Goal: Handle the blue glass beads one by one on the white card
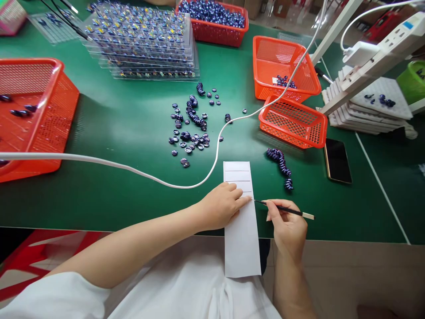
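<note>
A narrow white strip of paper [242,248] with several thin dark lines across its upper part lies over the table's front edge. My left hand [221,206] rests on the paper, pressing it down, index finger stretched toward its right edge. In my right hand [288,226], held like a pen, is a thin black brush [292,210] with a pale end. Its fine tip meets the paper's right edge beside my left index fingertip. To the right, a curved row of shiny dark blue beads [280,163] lies on the green table [133,110].
Loose dark beads [192,137] lie behind a white cable [159,180] crossing the table. Red baskets [288,66] stand at left and back. Stacked clear trays [139,48] hold beads. At right are a phone [338,160], white slabs [361,106] and a power strip [395,40].
</note>
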Available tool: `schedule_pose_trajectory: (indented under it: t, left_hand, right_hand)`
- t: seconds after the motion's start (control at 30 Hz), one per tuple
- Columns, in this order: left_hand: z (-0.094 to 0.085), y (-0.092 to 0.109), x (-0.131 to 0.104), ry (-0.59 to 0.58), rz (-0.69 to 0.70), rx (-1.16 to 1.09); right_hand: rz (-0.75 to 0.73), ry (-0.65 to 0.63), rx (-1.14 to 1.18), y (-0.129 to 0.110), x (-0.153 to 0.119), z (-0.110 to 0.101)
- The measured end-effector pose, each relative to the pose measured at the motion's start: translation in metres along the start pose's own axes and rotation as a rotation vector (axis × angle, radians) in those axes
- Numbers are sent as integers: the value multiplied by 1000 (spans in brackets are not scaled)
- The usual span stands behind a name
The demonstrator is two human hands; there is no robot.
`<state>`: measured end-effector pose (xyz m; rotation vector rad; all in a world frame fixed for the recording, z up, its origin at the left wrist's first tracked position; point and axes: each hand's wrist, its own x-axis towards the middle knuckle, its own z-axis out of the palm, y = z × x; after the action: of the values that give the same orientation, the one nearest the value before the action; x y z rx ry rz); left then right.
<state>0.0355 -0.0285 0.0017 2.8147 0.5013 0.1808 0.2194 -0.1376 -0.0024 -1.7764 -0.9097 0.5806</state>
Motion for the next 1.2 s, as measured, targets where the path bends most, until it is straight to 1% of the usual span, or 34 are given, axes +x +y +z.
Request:
schedule_pose_trajectory:
  t: [0.13, 0.17, 0.23, 0.3, 0.37, 0.5, 0.57, 0.63, 0.7, 0.8, 0.9, 1.03, 1.2]
  left_hand:
    - [1, 0, -1, 15, -11, -43]
    - [1, 0, -1, 32, -21, -68]
    - [2, 1, -3, 108, -71, -150]
    - [1, 2, -3, 203, -151, -286]
    - [-3, 3, -2, 251, -240, -465]
    - [-18, 6, 7, 216, -421, -823]
    - [-21, 7, 14, 208, -490, -990]
    - [-19, 8, 20, 214, -533, -1141]
    - [-13, 8, 23, 229, -567, -1238]
    - [-2, 8, 24, 259, -594, -1310]
    - [4, 7, 22, 285, -578, -1314]
    - [7, 5, 19, 297, -498, -1226]
    - [9, 1, 15, 269, -373, -1112]
  right_hand:
    - [20, 9, 113, -1, 1, -2]
    - [22, 17, 135, 0, 1, -2]
    - [24, 49, 185, 2, 0, -1]
    - [10, 105, 257, 5, -1, 1]
    - [-19, 161, 336, 5, -3, 4]
    - [-71, 250, 459, 2, -4, 12]
    - [-76, 273, 507, 1, -3, 14]
    - [-73, 280, 540, 1, -2, 15]
    - [-70, 284, 551, 2, -1, 15]
    - [-77, 267, 541, 3, -2, 15]
    - [-82, 247, 507, 3, -3, 15]
    - [-84, 254, 468, 3, -4, 16]
    - [-120, 220, 441, 4, -6, 16]
